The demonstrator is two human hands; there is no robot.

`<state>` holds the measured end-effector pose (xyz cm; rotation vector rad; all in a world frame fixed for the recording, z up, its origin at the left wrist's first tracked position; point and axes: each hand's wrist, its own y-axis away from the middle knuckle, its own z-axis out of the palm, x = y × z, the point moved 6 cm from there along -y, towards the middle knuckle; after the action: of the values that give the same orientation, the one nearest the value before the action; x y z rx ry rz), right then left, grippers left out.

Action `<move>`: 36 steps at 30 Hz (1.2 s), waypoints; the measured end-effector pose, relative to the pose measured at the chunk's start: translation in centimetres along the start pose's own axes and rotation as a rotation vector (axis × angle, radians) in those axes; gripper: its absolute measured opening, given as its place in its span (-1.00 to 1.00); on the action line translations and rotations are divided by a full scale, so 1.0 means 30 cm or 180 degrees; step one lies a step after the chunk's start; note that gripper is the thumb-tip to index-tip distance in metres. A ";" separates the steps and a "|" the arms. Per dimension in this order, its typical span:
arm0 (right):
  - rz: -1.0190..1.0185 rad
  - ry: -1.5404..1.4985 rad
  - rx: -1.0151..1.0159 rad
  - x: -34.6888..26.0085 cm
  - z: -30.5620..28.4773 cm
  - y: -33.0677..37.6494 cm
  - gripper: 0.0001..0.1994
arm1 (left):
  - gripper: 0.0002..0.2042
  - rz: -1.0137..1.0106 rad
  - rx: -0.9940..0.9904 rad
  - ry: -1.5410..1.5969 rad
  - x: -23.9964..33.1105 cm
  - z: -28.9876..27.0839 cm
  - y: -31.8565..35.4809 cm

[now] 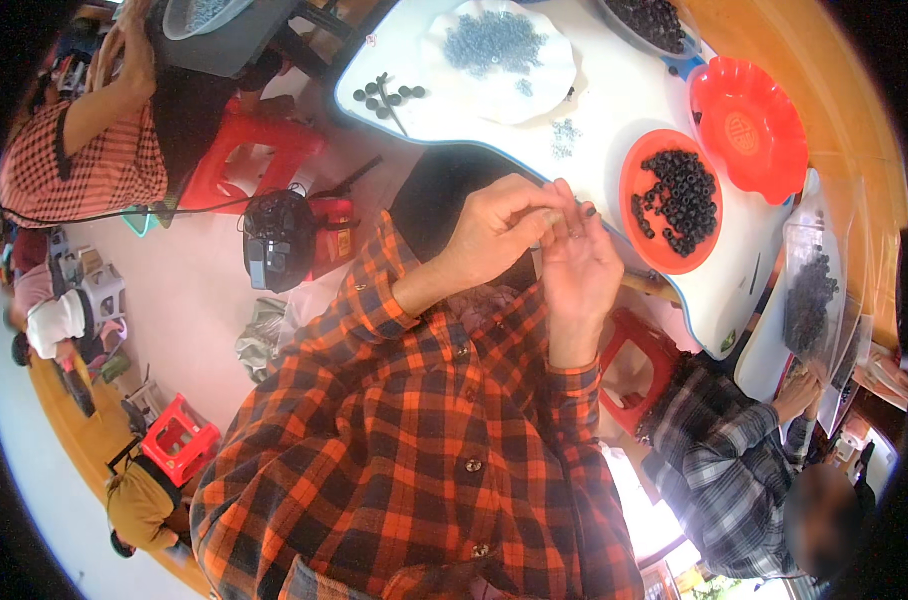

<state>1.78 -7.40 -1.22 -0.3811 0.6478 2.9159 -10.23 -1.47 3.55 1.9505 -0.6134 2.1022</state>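
While both hands meet above the worktop (614, 110), the left hand (494, 230) pinches a small part and the right hand (579, 265) steadies it, near the orange dish (639, 190) of black rings (684, 195).

Orange-and-black plaid shirt (414, 440), buttoned cuffs and front.

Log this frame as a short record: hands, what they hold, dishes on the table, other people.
left hand: left hand raised before the chest, fingers pinched on a tiny part, too small to tell
right hand: right hand upright, touching the left fingertips
nearest dish: round orange plastic dish holding small black rubber rings
other dishes: empty scalloped red plastic dish; white scalloped plate with small grey metal washers
surface: white table
others: a person in a grey plaid shirt, lower right
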 end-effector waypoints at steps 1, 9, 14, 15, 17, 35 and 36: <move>-0.0006 -0.0002 0.0007 -0.003 0.007 0.003 -0.80 | -0.86 -0.0005 -0.0007 0.0003 -0.010 0.002 0.002; -0.0069 0.0290 -0.0076 0.003 0.055 0.015 -0.76 | -0.76 0.0964 -0.0062 -0.1499 0.044 0.055 0.020; -0.0254 0.0591 -0.0051 0.001 0.074 0.023 -0.75 | -0.75 0.0979 -0.0192 -0.1607 0.053 0.068 0.015; -0.0314 0.0753 -0.0029 -0.001 0.078 0.024 -0.74 | -0.76 0.0964 -0.0167 -0.1615 0.053 0.068 0.015; -0.0356 0.0828 -0.0052 -0.003 0.077 0.028 -0.73 | -0.77 0.0950 -0.0171 -0.1575 0.050 0.072 0.013; -0.0514 0.1143 -0.0073 0.008 0.076 0.039 -0.76 | -0.77 0.0818 -0.0601 -0.1133 -0.019 0.068 0.011; -0.0526 0.1241 0.0056 0.008 0.071 0.041 -0.75 | -0.78 0.0669 -0.0716 -0.0984 -0.029 0.071 0.010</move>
<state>0.88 -7.57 1.07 -0.9668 0.6511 2.6951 -8.35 -2.54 2.72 2.1727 -1.1062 1.7526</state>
